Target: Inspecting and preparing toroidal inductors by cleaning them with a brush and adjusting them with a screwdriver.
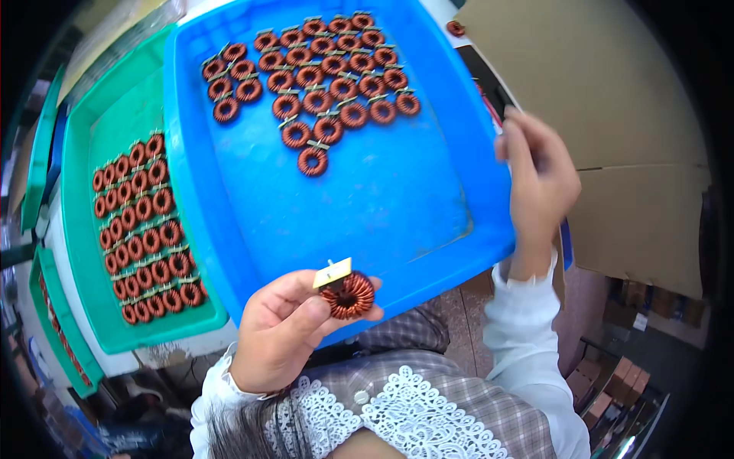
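Pinching a copper-wound ring coil [348, 294] with a small tan tag between thumb and fingertips, the left hand [287, 329] held it just in front of the near edge of a blue tray [382, 206], above a checked, lace-trimmed garment [413, 405]. The right hand [539, 183], its grip closed around the tray's right rim, steadied the tray from the side. Farther up, inside the tray, matching coils [321, 76] lay packed in rows toward the far wall. To the left, a green tray [84, 252] carried more rows of coils [145, 229]. Brown cardboard [612, 99] lay beyond the right hand.
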### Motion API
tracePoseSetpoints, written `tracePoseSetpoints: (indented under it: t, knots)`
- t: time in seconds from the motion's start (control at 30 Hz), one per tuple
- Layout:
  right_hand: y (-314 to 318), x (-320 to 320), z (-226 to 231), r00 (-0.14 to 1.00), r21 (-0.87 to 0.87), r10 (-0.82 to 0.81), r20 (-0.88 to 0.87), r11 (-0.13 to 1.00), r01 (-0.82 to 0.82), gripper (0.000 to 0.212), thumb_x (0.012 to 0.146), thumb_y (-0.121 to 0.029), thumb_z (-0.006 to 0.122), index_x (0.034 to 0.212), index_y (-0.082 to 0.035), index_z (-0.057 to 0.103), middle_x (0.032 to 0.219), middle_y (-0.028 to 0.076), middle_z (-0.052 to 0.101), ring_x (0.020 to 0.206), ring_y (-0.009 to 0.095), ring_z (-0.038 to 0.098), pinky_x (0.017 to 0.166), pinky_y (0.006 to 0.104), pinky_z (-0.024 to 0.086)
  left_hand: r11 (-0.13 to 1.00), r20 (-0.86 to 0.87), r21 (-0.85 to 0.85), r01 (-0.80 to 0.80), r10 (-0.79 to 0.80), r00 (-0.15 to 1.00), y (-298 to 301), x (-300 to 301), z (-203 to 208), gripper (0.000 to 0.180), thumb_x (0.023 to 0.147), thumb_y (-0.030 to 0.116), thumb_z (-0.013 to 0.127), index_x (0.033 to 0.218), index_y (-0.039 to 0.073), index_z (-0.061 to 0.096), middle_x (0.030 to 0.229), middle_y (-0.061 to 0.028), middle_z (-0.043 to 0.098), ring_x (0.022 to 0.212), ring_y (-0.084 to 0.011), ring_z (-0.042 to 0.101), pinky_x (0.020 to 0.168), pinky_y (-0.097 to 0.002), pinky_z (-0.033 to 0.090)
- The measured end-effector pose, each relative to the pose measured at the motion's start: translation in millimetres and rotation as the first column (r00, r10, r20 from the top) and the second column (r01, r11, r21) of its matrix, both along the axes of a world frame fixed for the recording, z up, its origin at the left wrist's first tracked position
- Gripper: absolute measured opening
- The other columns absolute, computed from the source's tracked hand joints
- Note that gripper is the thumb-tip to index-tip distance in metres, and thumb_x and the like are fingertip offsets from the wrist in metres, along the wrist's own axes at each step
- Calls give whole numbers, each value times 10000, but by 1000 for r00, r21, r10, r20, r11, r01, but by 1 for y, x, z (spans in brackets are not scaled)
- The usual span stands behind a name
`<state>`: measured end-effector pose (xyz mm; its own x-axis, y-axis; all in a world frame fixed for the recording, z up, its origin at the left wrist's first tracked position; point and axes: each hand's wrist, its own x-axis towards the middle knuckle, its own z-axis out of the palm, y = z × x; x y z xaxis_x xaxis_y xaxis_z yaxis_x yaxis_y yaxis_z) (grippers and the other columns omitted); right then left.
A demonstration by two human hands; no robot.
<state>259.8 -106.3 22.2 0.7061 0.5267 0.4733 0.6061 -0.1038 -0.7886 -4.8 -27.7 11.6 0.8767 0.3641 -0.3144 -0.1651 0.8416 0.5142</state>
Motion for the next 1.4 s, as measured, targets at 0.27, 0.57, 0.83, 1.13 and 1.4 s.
tracePoseSetpoints:
  t: [0.27, 0.57, 0.83, 1.13, 1.4]
  knots:
    - [6, 145, -60, 914, -627, -116, 390, 693, 355, 607, 679, -287, 707, 1151, 30, 494, 1043, 245, 580, 966, 378, 564, 852, 403, 437, 1000, -45, -1, 26, -26, 999, 0, 0, 0, 356, 878, 184, 553, 1144, -41, 481, 1105, -197, 570, 1100, -315, 520, 901, -500, 454]
    - [15, 222, -91, 985, -660, -13, 171, 741, 124, 756, 629, -308, 754, 1202, 77, 447, 1127, 267, 549, 1040, 292, 563, 866, 336, 439, 999, -68, -36, -20, 17, 998, 4, 4, 1, 374, 876, 202, 559, 1156, -30, 471, 1173, -201, 526, 1153, -294, 479, 966, -496, 394]
    - [6, 221, -116, 998, -521, -64, 25, 851, 67, 916, 610, -346, 786, 1288, 81, 342, 1260, 229, 468, 1137, 275, 497, 938, 328, 395, 996, -48, -56, -75, 73, 996, 3, 6, -1, 372, 867, 230, 572, 1134, -14, 482, 1159, -190, 536, 1166, -283, 469, 992, -514, 363]
    - [11, 201, -101, 987, -578, -152, 61, 800, 159, 934, 589, -396, 775, 1322, -5, 348, 1227, 203, 501, 1077, 278, 540, 898, 323, 424, 993, -110, -116, -37, 24, 994, 5, 2, 3, 405, 914, 279, 482, 1156, -43, 448, 1147, -234, 531, 953, -269, 611, 944, -490, 420]
    - [2, 205, -107, 964, -565, -114, 241, 791, 235, 835, 660, -448, 714, 1274, 27, 405, 1189, 226, 518, 1035, 296, 560, 864, 353, 441, 992, -160, -125, 1, -21, 987, 10, 2, 4, 423, 942, 322, 405, 1152, -43, 443, 1121, -241, 545, 875, -240, 635, 915, -485, 443]
